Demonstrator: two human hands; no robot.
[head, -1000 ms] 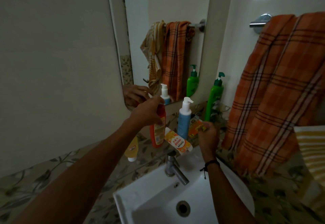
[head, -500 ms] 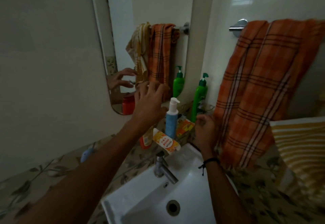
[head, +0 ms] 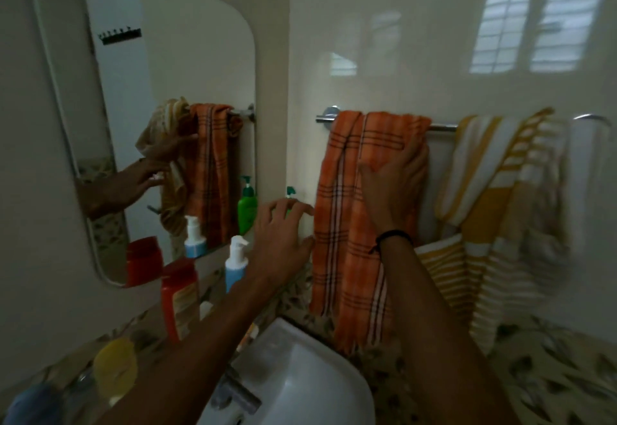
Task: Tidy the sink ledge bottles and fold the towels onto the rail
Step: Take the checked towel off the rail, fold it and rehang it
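An orange plaid towel hangs bunched over the chrome rail. My right hand lies flat against it with fingers spread, holding nothing. My left hand hovers open just left of the towel's edge, in front of the green pump bottle, which it mostly hides. A yellow-and-white striped towel hangs loosely further right on the rail. On the ledge stand a red bottle and a blue pump bottle.
The white sink with its tap is at the bottom centre. A yellow bottle lies on the patterned ledge at left, a blue object beside it. The mirror hangs on the left wall.
My left hand let go of the red bottle and moved right toward the orange towel. My right hand rose from the ledge onto that towel. The view swung up and right.
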